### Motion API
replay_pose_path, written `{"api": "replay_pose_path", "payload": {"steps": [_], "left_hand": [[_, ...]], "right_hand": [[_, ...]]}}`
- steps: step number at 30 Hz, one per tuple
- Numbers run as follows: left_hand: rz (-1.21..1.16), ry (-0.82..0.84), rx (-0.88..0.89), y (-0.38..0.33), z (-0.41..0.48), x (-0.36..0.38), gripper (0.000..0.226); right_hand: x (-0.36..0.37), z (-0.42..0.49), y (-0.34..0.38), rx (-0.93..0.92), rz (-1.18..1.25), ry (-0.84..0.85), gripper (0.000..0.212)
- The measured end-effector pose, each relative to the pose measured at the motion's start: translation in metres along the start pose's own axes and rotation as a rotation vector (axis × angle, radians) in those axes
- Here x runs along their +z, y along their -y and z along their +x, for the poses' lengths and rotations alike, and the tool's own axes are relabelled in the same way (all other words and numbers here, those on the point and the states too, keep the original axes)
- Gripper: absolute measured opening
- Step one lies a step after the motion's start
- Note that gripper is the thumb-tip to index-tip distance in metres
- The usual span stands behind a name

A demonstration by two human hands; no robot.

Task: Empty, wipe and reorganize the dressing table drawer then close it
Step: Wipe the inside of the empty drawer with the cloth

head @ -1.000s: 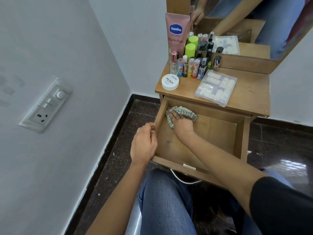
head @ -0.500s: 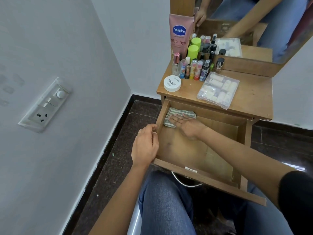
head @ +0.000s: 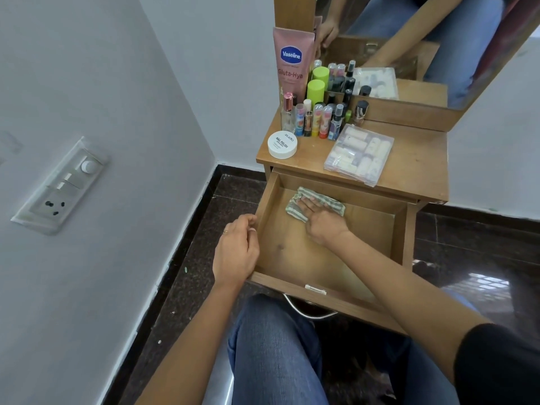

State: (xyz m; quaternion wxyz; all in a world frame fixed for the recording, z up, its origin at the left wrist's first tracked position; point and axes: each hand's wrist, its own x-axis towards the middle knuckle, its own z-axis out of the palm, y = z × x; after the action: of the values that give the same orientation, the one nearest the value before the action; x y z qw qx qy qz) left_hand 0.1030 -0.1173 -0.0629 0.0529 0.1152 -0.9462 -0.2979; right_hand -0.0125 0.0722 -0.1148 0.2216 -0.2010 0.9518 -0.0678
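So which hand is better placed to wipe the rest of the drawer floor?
Probably the right hand: its flat fingers press the striped cloth down inside the drawer. The left hand grips the drawer's left wall and holds no cloth.

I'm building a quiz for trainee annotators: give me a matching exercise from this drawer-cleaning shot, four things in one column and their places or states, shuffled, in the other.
1. striped cloth
2. white round jar
3. pink Vaseline tube
4. left hand

A. front left corner of the tabletop
B. grips the drawer by its left wall
C. upright at the tabletop's back left
D. in the drawer, under the flat right hand

Pairs: 1-D, 2-A, 3-C, 4-B.
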Motion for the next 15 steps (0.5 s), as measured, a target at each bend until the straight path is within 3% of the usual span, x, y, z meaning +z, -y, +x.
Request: {"api": "replay_pose_path", "payload": {"steps": [11,15], "left_hand": [[-0.013,-0.004,-0.011,-0.004,-0.003,-0.002,0.032],[-0.01,-0.001,-0.008,-0.005,-0.002,0.0,0.032]], "right_hand": [[0.018,-0.059,-0.039,0.44,0.145,-0.012,0.069],[0.014,-0.047,-0.033,0.419,0.232,-0.004,0.066]]}}
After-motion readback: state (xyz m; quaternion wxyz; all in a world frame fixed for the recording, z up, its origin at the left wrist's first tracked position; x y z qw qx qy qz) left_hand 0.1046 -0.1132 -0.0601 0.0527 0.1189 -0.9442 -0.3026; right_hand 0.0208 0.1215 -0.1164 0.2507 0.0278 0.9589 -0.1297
